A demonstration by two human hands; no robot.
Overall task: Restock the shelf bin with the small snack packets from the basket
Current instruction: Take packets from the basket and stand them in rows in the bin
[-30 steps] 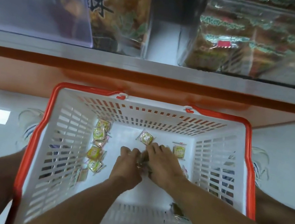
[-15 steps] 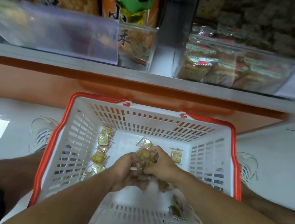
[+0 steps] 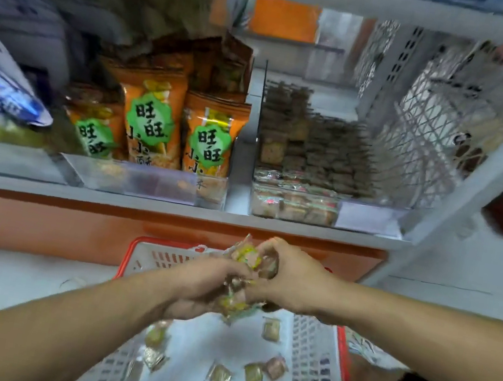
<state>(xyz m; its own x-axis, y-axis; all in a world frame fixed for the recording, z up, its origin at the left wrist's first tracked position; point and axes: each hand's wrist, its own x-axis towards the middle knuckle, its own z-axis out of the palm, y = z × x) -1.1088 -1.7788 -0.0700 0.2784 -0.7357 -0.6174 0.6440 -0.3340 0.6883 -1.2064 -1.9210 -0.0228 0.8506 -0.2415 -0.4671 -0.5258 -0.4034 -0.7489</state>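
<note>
Dim, even indoor light; heavy motion blur, wide-angle bending at edges.

Two hands, the left hand [image 3: 203,288] and the right hand [image 3: 292,277], share one grip on a bunch of small packets [image 3: 243,283], too bunched to count. Below the grip sits one basket [image 3: 317,377] with about eight loose packets [image 3: 219,377]. Above the grip stand three orange bags [image 3: 209,136].

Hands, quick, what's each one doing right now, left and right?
Left hand: curled under a bunch of small snack packets, holding them.
Right hand: curled over the same bunch, gripping it above the basket.
</note>
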